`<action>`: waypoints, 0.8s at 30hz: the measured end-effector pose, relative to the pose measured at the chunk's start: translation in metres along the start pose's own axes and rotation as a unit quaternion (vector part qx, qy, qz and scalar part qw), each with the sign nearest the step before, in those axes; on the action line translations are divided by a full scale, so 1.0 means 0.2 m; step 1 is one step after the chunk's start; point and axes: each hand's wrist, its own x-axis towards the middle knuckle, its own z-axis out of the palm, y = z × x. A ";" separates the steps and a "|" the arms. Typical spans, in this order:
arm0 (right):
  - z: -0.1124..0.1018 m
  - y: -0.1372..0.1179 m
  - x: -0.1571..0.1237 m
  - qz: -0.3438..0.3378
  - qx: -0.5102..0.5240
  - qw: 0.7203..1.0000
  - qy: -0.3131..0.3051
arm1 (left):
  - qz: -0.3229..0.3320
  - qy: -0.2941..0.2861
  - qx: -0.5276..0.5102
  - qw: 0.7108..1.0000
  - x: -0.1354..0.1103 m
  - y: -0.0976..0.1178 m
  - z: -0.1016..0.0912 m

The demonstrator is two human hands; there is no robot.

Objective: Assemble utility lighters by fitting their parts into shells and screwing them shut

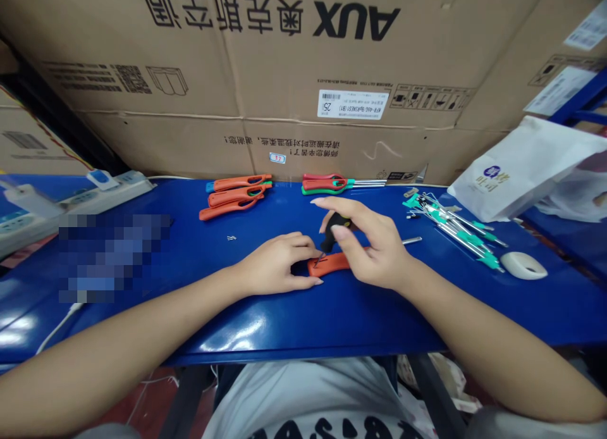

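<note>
Now the right hand (379, 249) has its grip wrapped round a black screwdriver (328, 240), tip down-left; the left hand (275, 263) pinches the orange handle (334, 262), long axis left-to-right.

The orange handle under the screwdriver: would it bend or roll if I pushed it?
The orange handle would probably stay stiff, since its smooth shell looks like hard plastic. It might slide rather than roll: its end looks squarish and the blue table shiny.

Light grey top (303, 388), bold black print (349, 428), cut off at frame bottom. Grey cloth (496, 424) beside both bare forearms (175, 319). Hands (275, 265) bare, fingernails (317, 201) longish, tapered.
</note>
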 end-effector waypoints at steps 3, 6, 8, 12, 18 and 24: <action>0.00 0.00 0.00 -0.027 -0.130 0.987 0.090 | 0.000 0.003 -0.002 1.000 0.00 0.00 0.00; -0.01 0.02 0.00 -0.035 -0.132 0.989 0.062 | 0.001 0.002 -0.005 1.000 0.00 0.00 0.00; -0.02 0.02 0.01 -0.018 -0.062 0.998 0.008 | 0.002 0.000 -0.005 1.000 0.00 0.00 0.00; 0.01 0.01 0.00 -0.029 -0.031 0.999 0.004 | -0.003 0.004 -0.006 1.000 0.00 0.00 0.00; 0.02 0.01 -0.03 -0.071 -0.096 0.989 0.092 | -0.003 -0.004 -0.010 1.000 0.00 0.00 0.00; 0.04 0.06 -0.02 -0.025 0.002 0.998 0.064 | -0.005 -0.002 -0.005 1.000 0.00 0.00 0.00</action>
